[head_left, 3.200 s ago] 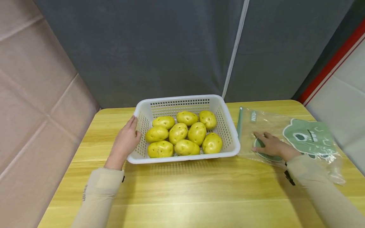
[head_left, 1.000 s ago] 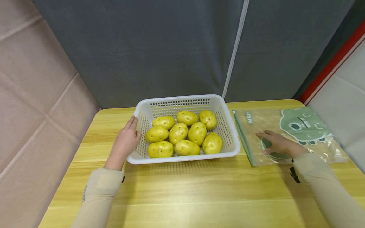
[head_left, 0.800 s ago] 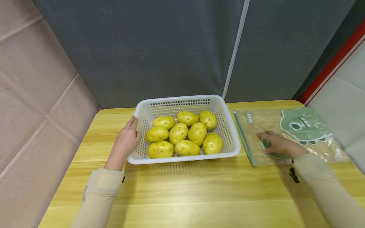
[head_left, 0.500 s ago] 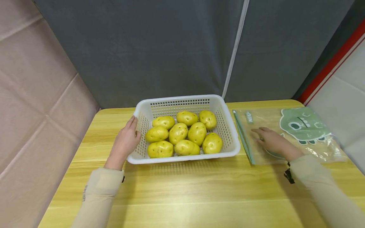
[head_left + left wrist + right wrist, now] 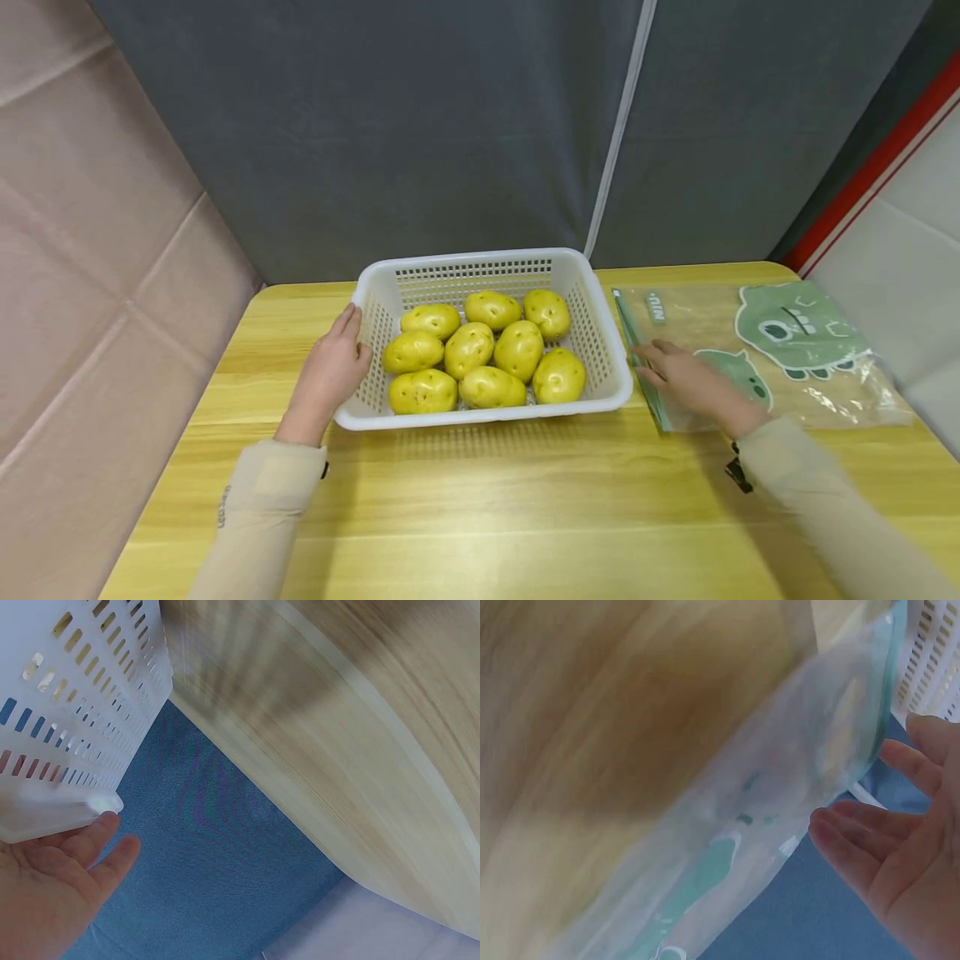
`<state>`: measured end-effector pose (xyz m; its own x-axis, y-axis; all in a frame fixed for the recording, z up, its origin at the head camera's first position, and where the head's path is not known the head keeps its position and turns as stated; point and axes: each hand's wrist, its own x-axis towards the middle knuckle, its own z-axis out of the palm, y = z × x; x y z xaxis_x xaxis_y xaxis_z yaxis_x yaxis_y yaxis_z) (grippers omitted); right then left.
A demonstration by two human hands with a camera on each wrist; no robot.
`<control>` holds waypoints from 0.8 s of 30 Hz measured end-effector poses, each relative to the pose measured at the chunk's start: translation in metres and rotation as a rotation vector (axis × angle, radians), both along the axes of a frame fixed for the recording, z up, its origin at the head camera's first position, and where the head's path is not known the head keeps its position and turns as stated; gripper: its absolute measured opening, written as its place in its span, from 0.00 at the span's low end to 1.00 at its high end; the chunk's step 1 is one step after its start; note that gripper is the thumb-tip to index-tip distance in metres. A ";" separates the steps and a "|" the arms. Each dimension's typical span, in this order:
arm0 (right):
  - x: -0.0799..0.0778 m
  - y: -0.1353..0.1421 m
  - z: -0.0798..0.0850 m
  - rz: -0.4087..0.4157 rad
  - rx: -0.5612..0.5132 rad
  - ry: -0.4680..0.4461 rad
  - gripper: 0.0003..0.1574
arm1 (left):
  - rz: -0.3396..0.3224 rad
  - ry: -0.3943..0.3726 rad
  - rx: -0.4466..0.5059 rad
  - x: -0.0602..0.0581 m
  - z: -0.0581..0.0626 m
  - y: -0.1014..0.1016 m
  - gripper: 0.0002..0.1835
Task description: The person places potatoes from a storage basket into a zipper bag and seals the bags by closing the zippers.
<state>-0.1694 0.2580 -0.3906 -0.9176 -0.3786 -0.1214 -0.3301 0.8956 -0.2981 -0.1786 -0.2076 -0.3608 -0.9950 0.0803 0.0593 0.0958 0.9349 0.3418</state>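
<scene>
A white perforated plastic basket (image 5: 480, 418) holds several yellow potatoes (image 5: 468, 350) near the back of the table. My left hand (image 5: 330, 371) touches the basket's left rim with straight fingers; in the left wrist view its fingertips lie right at the rim. To the basket's right, a clear zip bag (image 5: 802, 325) printed with green cartoon figures lies flat. Over its green zip strip (image 5: 624, 308) reaches my right hand (image 5: 693, 379), fingers extended toward the basket's right wall. The right wrist view shows those fingers loosely spread beside the bag's zip edge (image 5: 885, 697).
The wooden table (image 5: 480, 517) ends at a dark grey curtain (image 5: 412, 125) behind. A padded pinkish panel (image 5: 112, 250) stands on the left, and a white panel (image 5: 907, 217) with a red band rises on the right.
The bag has shifted slightly and turned, its zip strip now closer to the basket. My right hand has slid left from the printed circle to the zip strip; the left hand stays put.
</scene>
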 end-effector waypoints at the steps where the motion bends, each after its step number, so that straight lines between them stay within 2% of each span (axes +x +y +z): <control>1: 0.001 -0.001 -0.001 -0.003 -0.003 -0.006 0.30 | 0.000 0.000 0.000 0.000 0.000 0.000 0.32; 9: 0.007 -0.010 -0.007 -0.021 0.023 0.001 0.30 | -0.002 -0.004 -0.008 0.000 0.000 0.001 0.32; 17: 0.009 -0.014 -0.010 -0.035 0.060 -0.012 0.37 | 0.003 -0.017 -0.007 0.000 0.001 0.001 0.32; 24: 0.009 -0.012 -0.006 -0.094 0.020 0.063 0.38 | 0.004 -0.026 -0.007 0.000 0.001 0.001 0.32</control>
